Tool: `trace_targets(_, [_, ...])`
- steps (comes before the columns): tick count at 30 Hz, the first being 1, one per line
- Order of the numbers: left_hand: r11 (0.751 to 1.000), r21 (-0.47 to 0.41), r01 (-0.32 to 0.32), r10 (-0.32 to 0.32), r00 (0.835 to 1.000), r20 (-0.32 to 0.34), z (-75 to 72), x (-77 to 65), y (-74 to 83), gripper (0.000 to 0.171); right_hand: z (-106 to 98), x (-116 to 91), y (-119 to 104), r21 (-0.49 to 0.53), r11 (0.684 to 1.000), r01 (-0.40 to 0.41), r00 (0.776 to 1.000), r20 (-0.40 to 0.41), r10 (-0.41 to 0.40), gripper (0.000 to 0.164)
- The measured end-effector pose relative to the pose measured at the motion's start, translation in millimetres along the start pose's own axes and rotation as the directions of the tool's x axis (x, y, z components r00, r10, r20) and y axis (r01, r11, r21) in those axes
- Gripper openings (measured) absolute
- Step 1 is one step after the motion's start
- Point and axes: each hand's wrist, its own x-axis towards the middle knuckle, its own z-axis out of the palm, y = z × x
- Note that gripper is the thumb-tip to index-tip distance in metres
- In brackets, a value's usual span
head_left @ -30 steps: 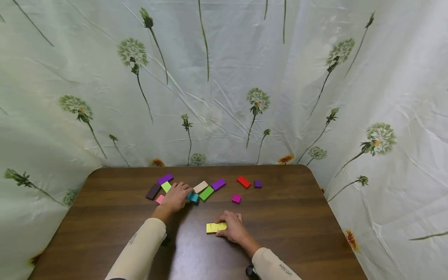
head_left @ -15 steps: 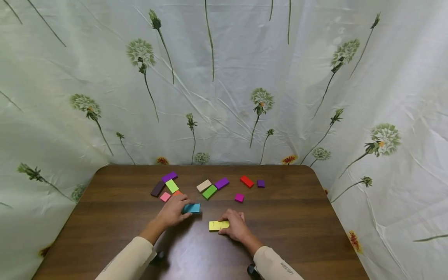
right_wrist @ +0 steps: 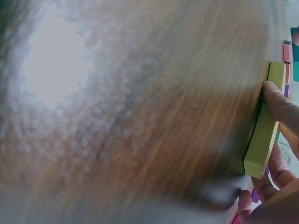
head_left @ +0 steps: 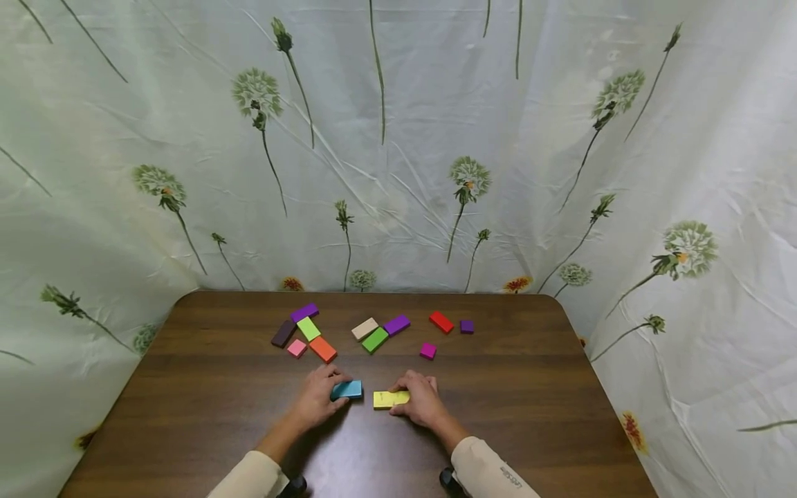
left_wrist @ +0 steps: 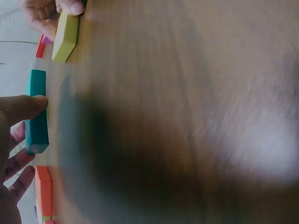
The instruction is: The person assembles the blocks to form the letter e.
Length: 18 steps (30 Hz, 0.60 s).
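My left hand (head_left: 319, 396) pinches a teal block (head_left: 347, 389) between thumb and fingers, just left of the yellow block. In the left wrist view the thumb lies across the teal block (left_wrist: 37, 116), with fingertips on its other side. My right hand (head_left: 420, 400) holds the yellow block (head_left: 387, 400) by its right part, thumb on the near long side and fingers on the far side. A narrow gap separates the facing ends of the two blocks in the head view. In the right wrist view the thumb presses the side of the yellow block (right_wrist: 267, 126).
On the brown table (head_left: 517, 415), an orange block (head_left: 323, 349) lies with pink, lime (head_left: 308, 328), dark and purple ones at back left. Beige, green (head_left: 376, 340) and purple blocks sit mid-back. Red (head_left: 441, 321), violet and magenta (head_left: 427, 351) pieces lie right. A floral curtain (head_left: 398, 173) hangs behind.
My left hand has drawn the teal block from the back group toward me, over beside the yellow block. The orange block is uncovered. My right hand keeps its hold on the yellow block.
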Motion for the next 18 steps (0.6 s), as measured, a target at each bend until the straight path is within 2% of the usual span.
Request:
trace_targets(2, [1.000, -0.001, 0.003, -0.003, 1.000, -0.013, 4.2, -1.5, 1.6, 0.032, 0.1, 0.4, -0.3, 0.001, 1.000, -0.001, 1.000, 0.000, 0.001, 0.030])
trace_targets(10, [0.998, -0.038, 0.058, -0.058, 0.998, 0.003, 14.5, -3.9, 9.0, 0.030, 0.8, 0.8, -1.0, 0.017, 1.000, 0.016, 1.000, -0.010, -0.016, 0.030])
trace_targets(18, [1.000, -0.008, 0.021, -0.021, 1.000, -0.013, 27.0, -4.7, 9.0, 0.030, 1.2, 0.5, 0.4, 0.015, 1.000, 0.016, 1.000, -0.017, -0.016, 0.029])
